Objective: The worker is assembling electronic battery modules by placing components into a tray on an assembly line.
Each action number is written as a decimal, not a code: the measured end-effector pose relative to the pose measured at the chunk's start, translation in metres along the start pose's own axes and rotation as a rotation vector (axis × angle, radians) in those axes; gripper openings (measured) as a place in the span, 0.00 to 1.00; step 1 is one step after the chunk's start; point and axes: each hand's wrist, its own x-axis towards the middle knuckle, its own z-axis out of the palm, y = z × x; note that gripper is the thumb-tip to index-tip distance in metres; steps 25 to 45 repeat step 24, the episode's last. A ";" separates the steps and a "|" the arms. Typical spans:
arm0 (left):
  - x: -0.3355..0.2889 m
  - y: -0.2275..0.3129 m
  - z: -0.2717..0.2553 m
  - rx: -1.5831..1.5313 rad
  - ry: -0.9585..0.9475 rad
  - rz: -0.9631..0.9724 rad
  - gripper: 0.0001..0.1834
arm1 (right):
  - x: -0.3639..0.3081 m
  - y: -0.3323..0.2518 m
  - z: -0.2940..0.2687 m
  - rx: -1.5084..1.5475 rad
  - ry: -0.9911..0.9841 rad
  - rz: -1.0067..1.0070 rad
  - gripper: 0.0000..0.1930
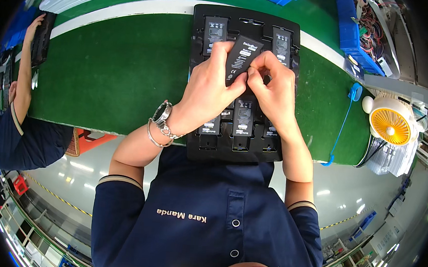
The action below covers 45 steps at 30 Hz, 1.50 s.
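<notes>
Above a black plastic tray (290,114), my left hand (208,83) grips a flat black phone battery (243,56) by its left side, thumb and fingers closed on it. The battery is tilted, its printed face upward. At its right edge, my right hand (275,83) makes a pinch with thumb and forefinger; whatever is between those fingertips is too small to make out. Similar batteries lie in the tray's slots: one at the upper left (215,32), one at the upper right (281,41), one at the lower middle (243,118). My hands hide part of the tray.
The tray lies on a green work surface (104,76) with a white stripe. To the right are a small yellow-and-white fan (390,127), a blue cord (343,127) and a blue bin (350,31) of wires. A co-worker's arm (25,70) reaches over the surface at left.
</notes>
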 end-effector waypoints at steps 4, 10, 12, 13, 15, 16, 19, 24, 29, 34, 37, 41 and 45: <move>0.000 -0.001 0.000 0.026 0.039 0.019 0.27 | 0.000 -0.002 0.003 0.078 0.031 0.019 0.03; 0.002 -0.004 0.000 -0.023 0.108 0.066 0.26 | 0.002 -0.002 0.003 0.115 0.029 0.044 0.04; 0.003 -0.002 -0.001 -0.008 0.114 0.073 0.26 | 0.002 -0.003 0.003 0.126 0.028 0.046 0.04; 0.003 -0.002 -0.002 0.009 0.120 0.081 0.26 | 0.002 -0.003 0.003 0.137 0.028 0.046 0.04; 0.001 -0.002 -0.002 0.004 0.092 0.044 0.26 | 0.002 -0.002 0.003 0.140 0.024 0.049 0.04; 0.001 -0.002 -0.003 0.000 0.065 0.007 0.27 | 0.002 -0.002 0.004 0.144 0.021 0.050 0.04; 0.002 -0.006 0.000 0.012 0.103 0.101 0.26 | 0.002 -0.001 0.003 0.125 0.014 0.054 0.04; 0.001 -0.004 -0.001 0.011 0.080 0.114 0.26 | 0.001 0.000 0.000 0.105 -0.023 0.073 0.05; 0.001 -0.004 -0.001 0.011 0.080 0.114 0.26 | 0.001 0.000 0.000 0.105 -0.023 0.073 0.05; 0.001 -0.004 -0.001 0.011 0.080 0.114 0.26 | 0.001 0.000 0.000 0.105 -0.023 0.073 0.05; 0.001 -0.004 -0.001 0.011 0.080 0.114 0.26 | 0.001 0.000 0.000 0.105 -0.023 0.073 0.05; 0.001 -0.004 -0.001 0.011 0.080 0.114 0.26 | 0.001 0.000 0.000 0.105 -0.023 0.073 0.05; 0.001 -0.004 -0.001 0.011 0.080 0.114 0.26 | 0.001 0.000 0.000 0.105 -0.023 0.073 0.05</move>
